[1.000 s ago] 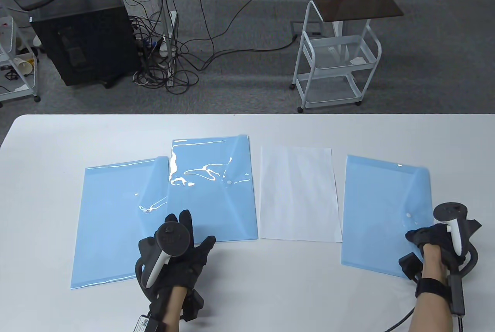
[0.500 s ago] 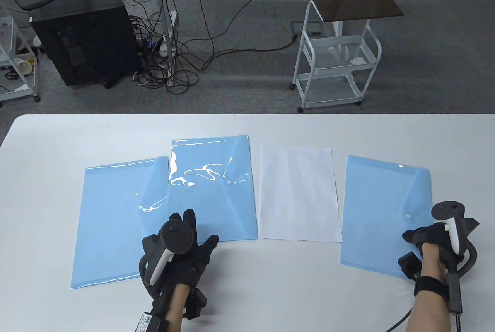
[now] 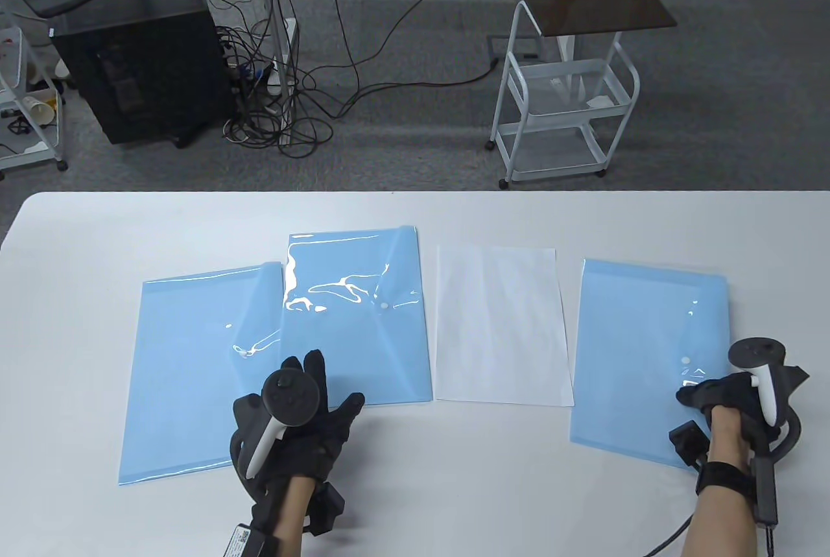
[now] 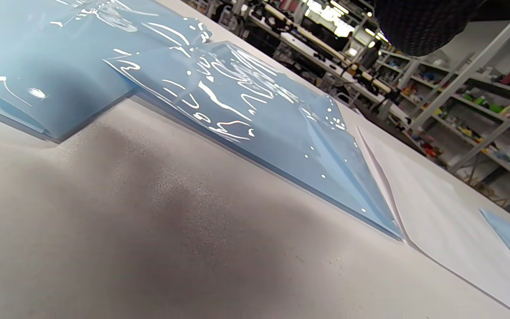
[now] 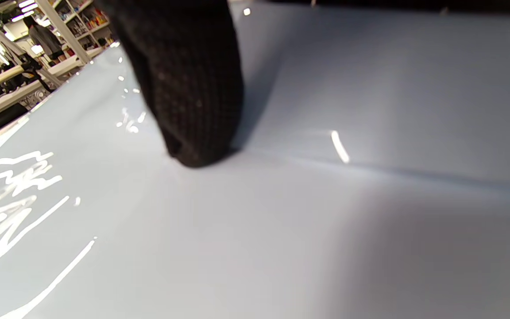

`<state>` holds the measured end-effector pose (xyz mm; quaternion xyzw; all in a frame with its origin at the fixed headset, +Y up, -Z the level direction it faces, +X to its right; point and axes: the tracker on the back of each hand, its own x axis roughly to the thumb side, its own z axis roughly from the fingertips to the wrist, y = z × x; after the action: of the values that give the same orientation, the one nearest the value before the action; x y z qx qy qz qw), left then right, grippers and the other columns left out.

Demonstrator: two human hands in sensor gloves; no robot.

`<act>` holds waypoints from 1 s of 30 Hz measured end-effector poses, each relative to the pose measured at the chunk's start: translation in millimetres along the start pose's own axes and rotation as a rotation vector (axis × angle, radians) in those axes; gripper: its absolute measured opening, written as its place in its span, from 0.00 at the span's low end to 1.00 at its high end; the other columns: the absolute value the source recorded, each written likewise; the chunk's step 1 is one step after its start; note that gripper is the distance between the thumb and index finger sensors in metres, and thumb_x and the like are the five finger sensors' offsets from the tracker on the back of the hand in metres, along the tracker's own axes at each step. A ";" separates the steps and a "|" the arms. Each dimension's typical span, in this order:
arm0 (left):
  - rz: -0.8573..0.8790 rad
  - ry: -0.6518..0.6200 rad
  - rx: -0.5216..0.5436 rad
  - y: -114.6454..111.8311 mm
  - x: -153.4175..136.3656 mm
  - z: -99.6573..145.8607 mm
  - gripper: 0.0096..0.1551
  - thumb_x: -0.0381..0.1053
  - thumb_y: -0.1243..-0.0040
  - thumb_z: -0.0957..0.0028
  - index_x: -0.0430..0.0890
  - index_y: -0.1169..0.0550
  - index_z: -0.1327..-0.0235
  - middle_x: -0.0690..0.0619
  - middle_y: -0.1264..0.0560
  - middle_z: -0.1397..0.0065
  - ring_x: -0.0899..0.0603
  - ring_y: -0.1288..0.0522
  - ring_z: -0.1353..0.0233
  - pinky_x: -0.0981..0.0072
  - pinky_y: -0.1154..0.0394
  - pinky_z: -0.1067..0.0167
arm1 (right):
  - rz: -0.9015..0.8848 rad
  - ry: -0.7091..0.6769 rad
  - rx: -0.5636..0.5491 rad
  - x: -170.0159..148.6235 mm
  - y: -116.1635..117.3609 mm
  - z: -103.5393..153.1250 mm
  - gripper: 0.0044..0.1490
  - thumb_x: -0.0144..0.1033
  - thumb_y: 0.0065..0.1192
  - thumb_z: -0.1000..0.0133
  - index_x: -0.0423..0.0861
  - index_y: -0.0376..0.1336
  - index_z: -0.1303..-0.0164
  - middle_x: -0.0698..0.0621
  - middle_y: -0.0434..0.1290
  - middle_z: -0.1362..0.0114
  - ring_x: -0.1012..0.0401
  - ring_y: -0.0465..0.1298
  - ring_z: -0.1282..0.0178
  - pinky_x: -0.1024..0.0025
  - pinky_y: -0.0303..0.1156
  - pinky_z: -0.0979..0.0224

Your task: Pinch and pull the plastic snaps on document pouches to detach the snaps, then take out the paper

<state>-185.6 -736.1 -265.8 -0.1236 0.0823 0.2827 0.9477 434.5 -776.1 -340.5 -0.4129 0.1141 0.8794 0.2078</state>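
Three light blue document pouches lie on the white table: a left pouch (image 3: 188,375), a middle pouch (image 3: 356,317) overlapping it, and a right pouch (image 3: 642,349). A white sheet of paper (image 3: 499,323) lies between the middle and right pouches. My left hand (image 3: 318,388) rests flat with fingers spread on the middle pouch's near edge. My right hand (image 3: 703,396) is curled at the right pouch's right edge, just below its white snap (image 3: 684,360). In the right wrist view a gloved fingertip (image 5: 188,88) presses the blue plastic (image 5: 281,221) beside a crease.
The table's far edge (image 3: 415,194) borders grey floor holding a white trolley (image 3: 564,96), a black computer tower (image 3: 142,58) and tangled cables. In the left wrist view the middle pouch (image 4: 246,106) and paper (image 4: 441,221) lie ahead on bare table (image 4: 148,230).
The right pouch's flap has shifted: its upper right edge now reaches further right and new glints show near the snap. The left hand has barely moved.
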 end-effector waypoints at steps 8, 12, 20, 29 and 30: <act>0.015 -0.012 0.000 0.0 2.2 1.1 0.55 0.72 0.48 0.42 0.51 0.58 0.14 0.36 0.58 0.12 0.14 0.52 0.20 0.19 0.45 0.33 | -0.029 0.012 -0.040 -5.4 -7.4 7.6 0.54 0.39 0.85 0.55 0.33 0.57 0.25 0.41 0.74 0.37 0.41 0.74 0.42 0.27 0.68 0.38; 0.027 -0.020 -0.004 -0.7 3.6 2.1 0.55 0.72 0.48 0.42 0.51 0.58 0.14 0.36 0.58 0.12 0.14 0.52 0.20 0.19 0.44 0.33 | -0.040 -0.005 -0.098 -0.2 -23.1 21.9 0.40 0.35 0.82 0.51 0.38 0.64 0.32 0.43 0.76 0.41 0.41 0.75 0.43 0.28 0.69 0.38; 0.061 -0.043 -0.004 0.6 5.0 7.6 0.55 0.72 0.48 0.42 0.51 0.57 0.14 0.36 0.58 0.12 0.15 0.51 0.20 0.19 0.44 0.33 | -0.040 -0.121 -0.224 21.0 -55.0 64.7 0.22 0.32 0.76 0.46 0.44 0.71 0.42 0.44 0.81 0.46 0.42 0.78 0.47 0.32 0.72 0.41; 0.101 -0.066 0.007 5.7 4.0 15.0 0.55 0.72 0.48 0.42 0.51 0.57 0.14 0.36 0.57 0.12 0.15 0.51 0.20 0.20 0.43 0.33 | -0.002 -0.331 -0.401 51.8 -96.3 140.6 0.20 0.32 0.72 0.44 0.43 0.72 0.42 0.42 0.82 0.49 0.45 0.82 0.55 0.38 0.77 0.48; 0.104 -0.067 0.008 6.3 3.9 15.6 0.55 0.72 0.48 0.42 0.50 0.57 0.14 0.36 0.57 0.12 0.15 0.51 0.20 0.19 0.43 0.33 | -0.002 -0.357 -0.420 54.8 -100.6 150.9 0.20 0.32 0.72 0.44 0.43 0.72 0.42 0.42 0.82 0.49 0.46 0.82 0.56 0.38 0.77 0.49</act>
<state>-184.6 -724.6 -253.0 -0.1056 0.0578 0.3351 0.9345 346.9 -615.7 -290.3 -0.2857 -0.1095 0.9424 0.1351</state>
